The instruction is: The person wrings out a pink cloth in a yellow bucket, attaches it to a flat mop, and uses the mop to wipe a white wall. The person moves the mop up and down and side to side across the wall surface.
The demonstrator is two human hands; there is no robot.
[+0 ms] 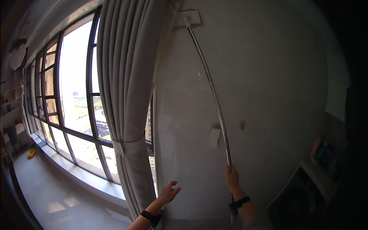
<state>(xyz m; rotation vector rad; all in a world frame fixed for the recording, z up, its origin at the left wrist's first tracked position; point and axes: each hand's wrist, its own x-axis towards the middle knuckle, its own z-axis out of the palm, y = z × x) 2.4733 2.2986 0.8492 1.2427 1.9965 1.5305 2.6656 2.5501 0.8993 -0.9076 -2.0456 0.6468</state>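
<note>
A long metal pole (pixel 211 83) reaches up the grey wall, with my right hand (pixel 232 177) closed around its lower part. At the pole's top is a flat white rectangular head (pixel 188 17), which lies against the wall high up; reddish edging shows around it. My left hand (pixel 169 193) holds nothing, its fingers apart, low in front of the wall and just right of the gathered grey curtain (pixel 129 86). Both wrists wear black bands.
Left of the curtain stand tall dark-framed windows (pixel 76 77) above a pale sill (pixel 83 179). A white wall fitting (pixel 214 136) sits beside the pole. At the lower right is a front-loading appliance (pixel 296 201); a yellow bowl-like container (pixel 31 153) rests far left.
</note>
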